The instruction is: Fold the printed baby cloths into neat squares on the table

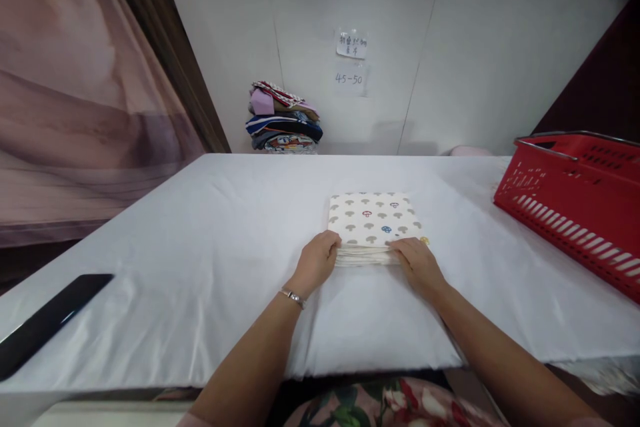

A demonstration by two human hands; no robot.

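Note:
A folded white cloth with a mushroom print (373,219) lies as a thick square on the white table (210,227). My left hand (316,260) grips its near left corner, fingers curled round the stacked layers. At the near right corner, my right hand (416,261) holds the edge the same way, with the fingers closed on the folds. A thin bracelet sits on my left wrist.
A red plastic basket (575,203) stands at the table's right edge. A dark phone (47,320) lies at the near left. A pile of folded clothes (284,119) rests against the back wall, under two paper notes (351,45). A pink curtain hangs at the left.

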